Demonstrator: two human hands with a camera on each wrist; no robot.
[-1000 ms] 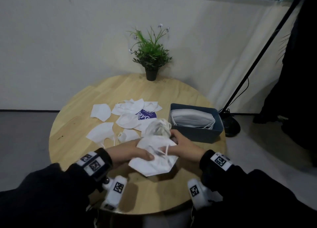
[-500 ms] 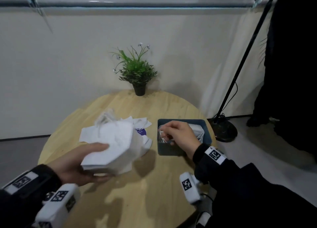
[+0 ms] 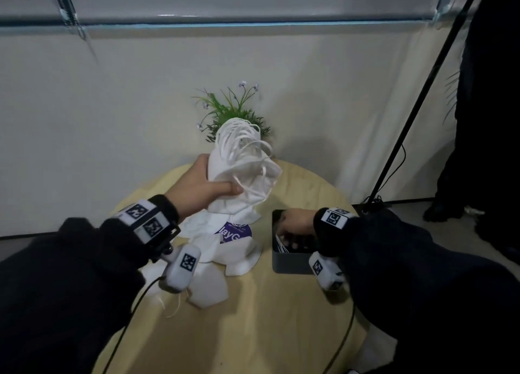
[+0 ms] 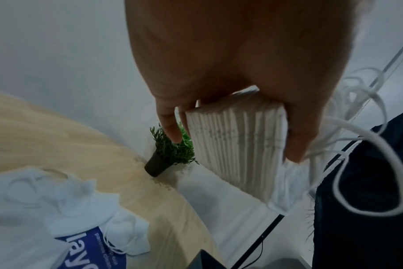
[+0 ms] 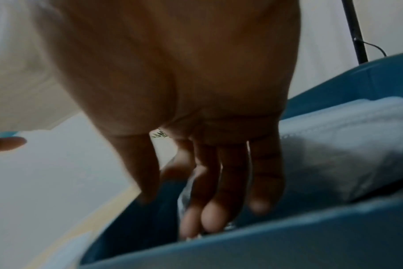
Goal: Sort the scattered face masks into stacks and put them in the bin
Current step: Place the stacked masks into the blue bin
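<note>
Left hand (image 3: 206, 186) clamped on the white folded-mask stack (image 3: 242, 173), should lower it edge-first toward four o'clock into the blue plastic bin (image 3: 289, 264), beside the right hand's (image 3: 297, 227) straight fingers.

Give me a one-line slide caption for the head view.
Left hand holds a stack of white masks above the table while the right hand reaches into the blue bin.

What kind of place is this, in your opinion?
Probably a plain indoor room set up for recording, not a lived-in home: a small round wooden table against a bare white wall, a potted plant, and a black stand with a cable.
</note>
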